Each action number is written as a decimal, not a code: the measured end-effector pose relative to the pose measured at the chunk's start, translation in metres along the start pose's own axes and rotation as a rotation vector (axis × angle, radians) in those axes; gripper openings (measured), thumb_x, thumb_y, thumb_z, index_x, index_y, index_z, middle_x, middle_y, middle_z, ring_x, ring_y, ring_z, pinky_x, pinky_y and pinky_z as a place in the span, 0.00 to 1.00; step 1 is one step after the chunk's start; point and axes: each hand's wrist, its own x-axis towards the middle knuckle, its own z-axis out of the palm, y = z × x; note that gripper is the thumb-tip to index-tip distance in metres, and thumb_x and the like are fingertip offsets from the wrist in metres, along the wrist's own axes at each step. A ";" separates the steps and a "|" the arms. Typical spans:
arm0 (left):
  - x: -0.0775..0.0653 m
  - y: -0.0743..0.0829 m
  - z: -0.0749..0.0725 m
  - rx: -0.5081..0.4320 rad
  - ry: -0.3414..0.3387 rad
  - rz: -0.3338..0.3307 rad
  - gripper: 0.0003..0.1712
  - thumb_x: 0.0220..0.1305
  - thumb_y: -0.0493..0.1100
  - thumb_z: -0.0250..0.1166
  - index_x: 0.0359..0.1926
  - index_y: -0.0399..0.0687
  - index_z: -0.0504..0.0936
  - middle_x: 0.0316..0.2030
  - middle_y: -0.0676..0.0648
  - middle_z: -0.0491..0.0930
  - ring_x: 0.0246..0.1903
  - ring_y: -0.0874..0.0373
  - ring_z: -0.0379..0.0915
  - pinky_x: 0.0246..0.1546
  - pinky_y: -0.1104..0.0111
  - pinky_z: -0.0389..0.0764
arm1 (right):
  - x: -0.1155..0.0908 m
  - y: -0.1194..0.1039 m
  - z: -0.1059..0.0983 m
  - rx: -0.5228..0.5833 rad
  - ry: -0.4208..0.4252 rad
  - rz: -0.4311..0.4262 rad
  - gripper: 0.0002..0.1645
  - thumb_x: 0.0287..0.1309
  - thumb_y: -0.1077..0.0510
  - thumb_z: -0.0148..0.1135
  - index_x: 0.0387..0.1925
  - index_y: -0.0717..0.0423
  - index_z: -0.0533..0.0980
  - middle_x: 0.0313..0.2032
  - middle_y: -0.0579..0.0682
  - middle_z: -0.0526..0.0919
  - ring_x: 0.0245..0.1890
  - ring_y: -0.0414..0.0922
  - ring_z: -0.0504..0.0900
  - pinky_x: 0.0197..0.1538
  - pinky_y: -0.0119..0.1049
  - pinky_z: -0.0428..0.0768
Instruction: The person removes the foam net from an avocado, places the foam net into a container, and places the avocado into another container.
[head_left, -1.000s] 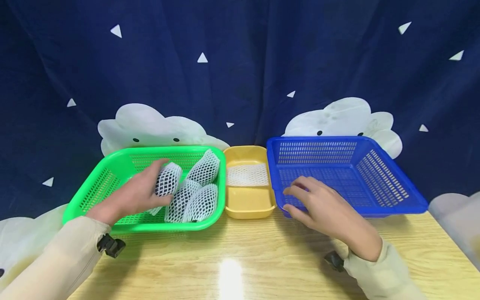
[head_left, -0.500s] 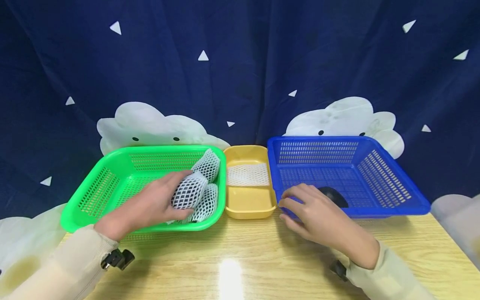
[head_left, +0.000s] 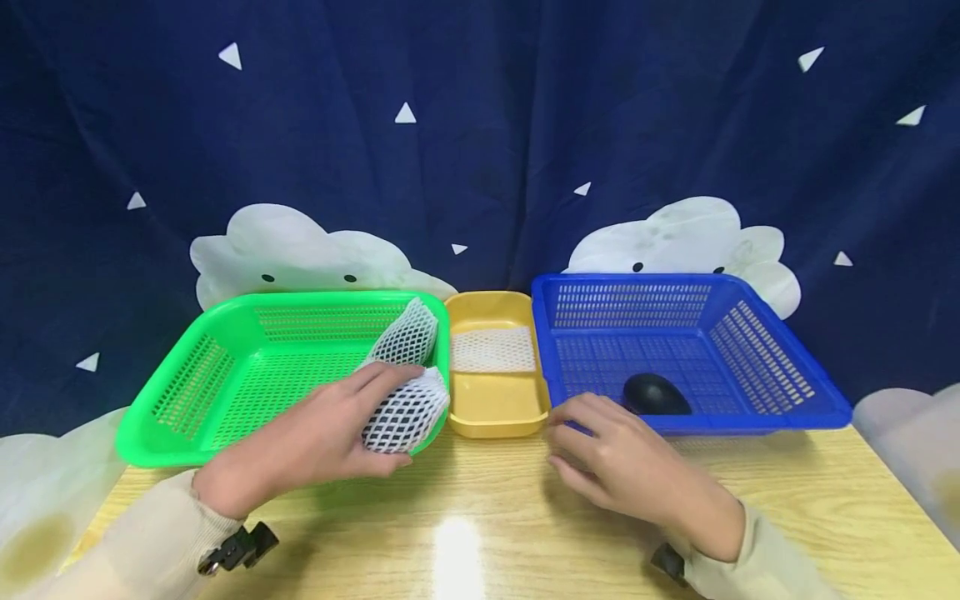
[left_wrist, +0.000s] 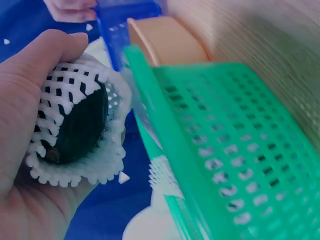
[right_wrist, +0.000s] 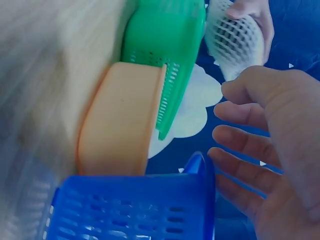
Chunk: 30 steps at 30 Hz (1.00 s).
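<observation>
My left hand (head_left: 322, 429) grips a dark green avocado (left_wrist: 82, 127) in a white foam net (head_left: 408, 417), over the front right corner of the green basket (head_left: 180, 350). The left wrist view shows the avocado's stem end through the net's open end. Another netted dark fruit (head_left: 411, 333) lies behind it in the basket; anything under my hand is hidden. My right hand (head_left: 622, 458) holds nothing, its fingers loosely bent by the front left corner of the blue basket (head_left: 787, 350). A bare, dark oval fruit (head_left: 654, 394) lies in the blue basket.
Between the two baskets stands a yellow tray (head_left: 497, 404) with a flat white foam net (head_left: 492, 350) in it. All stand on a wooden table (head_left: 457, 517), with a dark blue cloud-patterned curtain (head_left: 480, 150) behind.
My left hand has moved right and toward me with the netted avocado. My right hand has drawn back slightly toward the front. The bare dark fruit has come into view in the blue basket.
</observation>
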 end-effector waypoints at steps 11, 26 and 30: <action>-0.005 0.028 0.013 0.003 -0.022 0.154 0.47 0.50 0.66 0.70 0.69 0.61 0.63 0.60 0.57 0.72 0.54 0.63 0.75 0.53 0.63 0.83 | -0.005 -0.011 0.004 0.045 0.055 -0.031 0.05 0.55 0.55 0.64 0.34 0.48 0.80 0.40 0.42 0.81 0.43 0.38 0.80 0.50 0.31 0.80; -0.014 0.054 0.052 -0.161 -0.111 0.220 0.48 0.53 0.68 0.67 0.72 0.66 0.57 0.63 0.63 0.68 0.54 0.70 0.72 0.54 0.69 0.81 | -0.012 -0.024 0.009 0.101 0.047 -0.068 0.08 0.52 0.55 0.68 0.36 0.47 0.81 0.41 0.41 0.81 0.40 0.34 0.81 0.45 0.27 0.83; -0.018 0.059 0.063 -0.177 -0.141 0.227 0.49 0.53 0.67 0.68 0.72 0.67 0.56 0.62 0.63 0.69 0.55 0.70 0.72 0.54 0.69 0.81 | -0.015 -0.026 0.011 0.103 0.028 -0.055 0.09 0.51 0.55 0.68 0.37 0.46 0.80 0.41 0.39 0.81 0.40 0.33 0.80 0.45 0.27 0.82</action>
